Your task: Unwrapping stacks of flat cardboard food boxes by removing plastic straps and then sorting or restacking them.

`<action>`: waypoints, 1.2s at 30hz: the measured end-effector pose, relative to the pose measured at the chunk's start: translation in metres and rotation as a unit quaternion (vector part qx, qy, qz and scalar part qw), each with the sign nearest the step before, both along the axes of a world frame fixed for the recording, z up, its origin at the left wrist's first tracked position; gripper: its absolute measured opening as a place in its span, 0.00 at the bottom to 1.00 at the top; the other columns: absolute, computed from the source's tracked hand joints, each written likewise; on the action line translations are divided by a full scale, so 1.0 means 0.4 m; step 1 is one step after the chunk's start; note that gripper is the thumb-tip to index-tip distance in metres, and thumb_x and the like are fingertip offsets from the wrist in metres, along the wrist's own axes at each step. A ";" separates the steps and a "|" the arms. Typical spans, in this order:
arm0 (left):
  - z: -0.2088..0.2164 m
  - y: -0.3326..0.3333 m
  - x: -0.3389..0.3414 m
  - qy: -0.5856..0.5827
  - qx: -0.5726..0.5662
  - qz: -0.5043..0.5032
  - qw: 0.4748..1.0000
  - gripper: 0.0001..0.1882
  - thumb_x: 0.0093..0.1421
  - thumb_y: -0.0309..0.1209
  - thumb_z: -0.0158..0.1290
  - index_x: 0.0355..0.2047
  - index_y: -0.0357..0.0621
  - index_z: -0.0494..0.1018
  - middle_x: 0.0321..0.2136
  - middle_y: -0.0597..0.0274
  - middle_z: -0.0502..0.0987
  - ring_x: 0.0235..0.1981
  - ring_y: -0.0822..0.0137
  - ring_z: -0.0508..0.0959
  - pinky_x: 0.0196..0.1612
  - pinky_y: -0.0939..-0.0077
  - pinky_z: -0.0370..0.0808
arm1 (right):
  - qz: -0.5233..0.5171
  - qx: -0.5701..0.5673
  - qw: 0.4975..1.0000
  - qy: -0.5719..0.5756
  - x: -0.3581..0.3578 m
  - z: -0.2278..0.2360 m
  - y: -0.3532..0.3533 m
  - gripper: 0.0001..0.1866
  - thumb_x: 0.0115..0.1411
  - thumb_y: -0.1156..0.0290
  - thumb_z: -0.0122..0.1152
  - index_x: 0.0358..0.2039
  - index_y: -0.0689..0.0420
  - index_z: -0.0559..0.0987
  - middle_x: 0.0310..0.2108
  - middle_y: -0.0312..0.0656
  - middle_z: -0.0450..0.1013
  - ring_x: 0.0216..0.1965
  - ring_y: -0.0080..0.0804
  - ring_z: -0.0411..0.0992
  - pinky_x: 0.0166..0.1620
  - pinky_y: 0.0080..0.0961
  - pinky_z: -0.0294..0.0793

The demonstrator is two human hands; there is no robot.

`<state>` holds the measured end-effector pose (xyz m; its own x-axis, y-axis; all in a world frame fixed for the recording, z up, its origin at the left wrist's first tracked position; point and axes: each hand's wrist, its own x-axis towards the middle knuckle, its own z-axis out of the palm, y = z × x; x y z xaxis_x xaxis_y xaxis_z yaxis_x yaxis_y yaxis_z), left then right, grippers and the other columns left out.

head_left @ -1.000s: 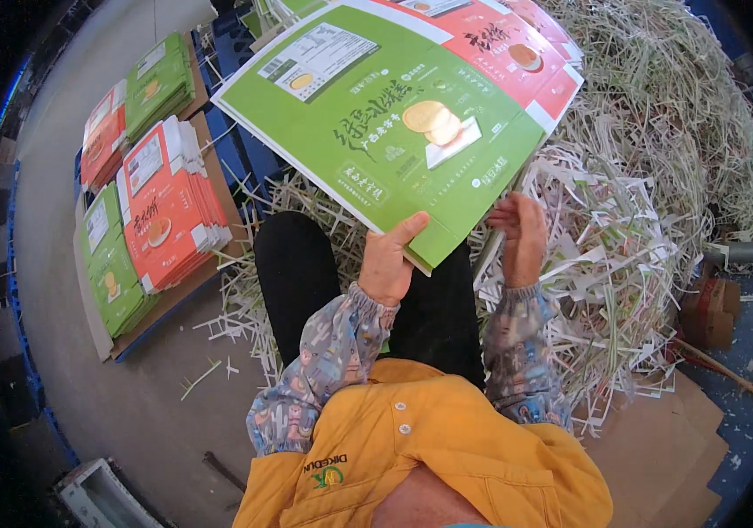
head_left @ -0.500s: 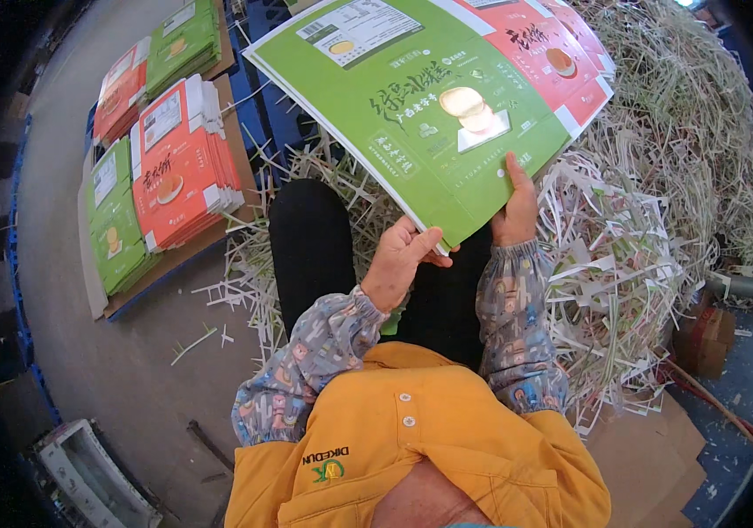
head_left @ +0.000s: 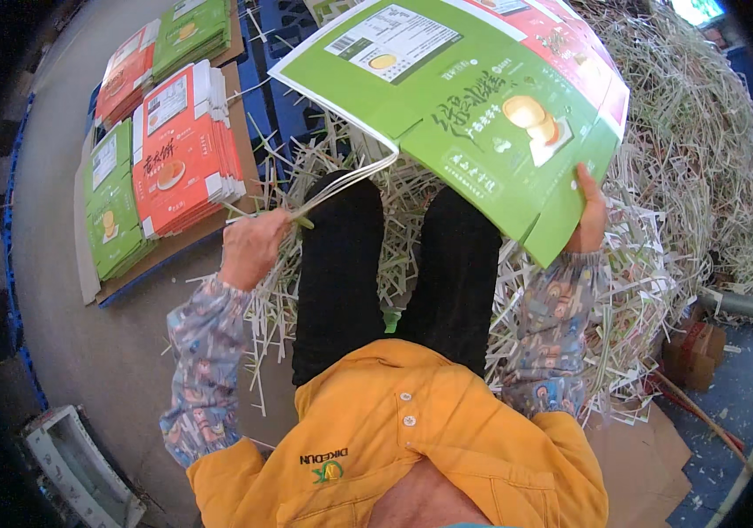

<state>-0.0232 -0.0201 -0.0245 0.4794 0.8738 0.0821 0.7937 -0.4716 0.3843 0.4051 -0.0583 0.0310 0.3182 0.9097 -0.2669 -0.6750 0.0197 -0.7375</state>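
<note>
A printed cardboard sheet [head_left: 447, 167], green on its near part and red toward the far right, slants over my knees. It appears to be the top one of a thin stack. My right hand [head_left: 589, 216] grips its lower right edge, thumb on the printed face and fingers hidden beneath. My left hand [head_left: 256, 246] is closed around a bundle of thin white and green paper strips [head_left: 350, 178]. These strips run taut from my fist to the sheet's near left edge, where they are still attached. Cut panel edges show along the strip-free border.
Stacks of red cut-outs [head_left: 169, 167] and green cut-outs [head_left: 110, 202] lie on cardboard over a blue pallet at left. A large heap of paper trimmings [head_left: 675, 132] rises at right. A grey pipe [head_left: 741, 306], a brown carton [head_left: 695, 354] and a white plastic frame [head_left: 86, 475] stand nearby.
My left hand has left the sheet's near corner and moved left, pulling strips away from the edge. My right hand and the sheet have shifted right.
</note>
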 end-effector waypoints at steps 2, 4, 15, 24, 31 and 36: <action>-0.019 0.025 -0.012 0.016 0.034 0.021 0.999 0.08 0.54 0.34 0.47 0.31 0.44 0.71 0.18 0.54 0.71 0.22 0.54 0.72 0.28 0.64 0.67 | -0.025 -0.032 0.999 -0.034 -0.002 -0.025 -0.010 0.20 0.56 0.66 0.49 0.46 0.64 0.64 0.42 0.47 0.68 0.40 0.39 0.70 0.43 0.31 0.70; -0.024 0.049 0.000 0.011 0.001 -0.051 0.999 0.05 0.52 0.32 0.47 0.28 0.47 0.68 0.17 0.56 0.70 0.22 0.52 0.71 0.28 0.58 0.66 | -0.008 -0.018 1.000 0.003 -0.010 -0.048 -0.015 0.20 0.56 0.67 0.49 0.47 0.65 0.64 0.41 0.46 0.68 0.39 0.38 0.70 0.43 0.31 0.70; 0.061 0.147 0.284 -0.466 -0.455 0.037 0.758 0.27 0.54 0.40 0.50 0.47 0.31 0.60 0.46 0.55 0.66 0.47 0.63 0.67 0.52 0.72 0.61 | -0.017 -0.025 0.999 -0.038 -0.021 -0.111 -0.024 0.23 0.57 0.63 0.48 0.50 0.62 0.62 0.45 0.47 0.66 0.43 0.41 0.68 0.45 0.35 0.68; 0.030 0.110 0.340 -0.553 -0.390 0.056 0.734 0.11 0.59 0.33 0.43 0.37 0.37 0.63 0.22 0.67 0.67 0.21 0.77 0.66 0.25 0.83 0.65 | -0.034 -0.019 0.999 -0.016 -0.045 -0.091 -0.020 0.20 0.56 0.67 0.49 0.45 0.67 0.65 0.40 0.47 0.68 0.37 0.36 0.70 0.40 0.29 0.72; 0.045 0.137 0.289 -0.456 -0.338 -0.061 0.821 0.12 0.59 0.33 0.44 0.37 0.35 0.63 0.19 0.68 0.63 0.20 0.78 0.63 0.24 0.84 0.63 | -0.011 -0.045 0.999 -0.012 -0.039 -0.059 -0.036 0.20 0.57 0.65 0.48 0.46 0.65 0.64 0.42 0.47 0.68 0.39 0.38 0.70 0.41 0.31 0.71; -0.036 0.163 0.179 -0.240 -0.140 -0.169 0.946 0.11 0.57 0.35 0.43 0.38 0.44 0.64 0.23 0.50 0.71 0.25 0.56 0.74 0.28 0.63 0.68 | 0.012 -0.042 0.999 -0.017 -0.020 -0.058 -0.038 0.24 0.57 0.61 0.48 0.49 0.63 0.63 0.44 0.47 0.67 0.41 0.40 0.69 0.44 0.34 0.69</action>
<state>0.0484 0.0453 -0.0390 0.7013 0.6972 0.1487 0.3186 -0.4932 0.8095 0.3971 -0.0735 0.0079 0.3071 0.8918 -0.3321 -0.6485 -0.0594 -0.7589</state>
